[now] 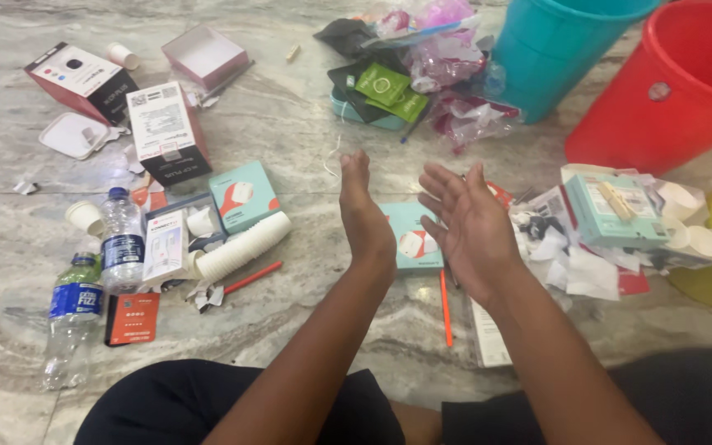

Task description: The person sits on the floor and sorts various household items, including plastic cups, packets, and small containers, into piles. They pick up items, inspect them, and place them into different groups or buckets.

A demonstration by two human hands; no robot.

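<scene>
Both hands, left and right, hover open and empty above a teal box

I see a small teal box with a white and red picture on its lid lying flat on the marble floor, partly hidden, nearest both my empty hands, an orange pencil just below it.
</scene>
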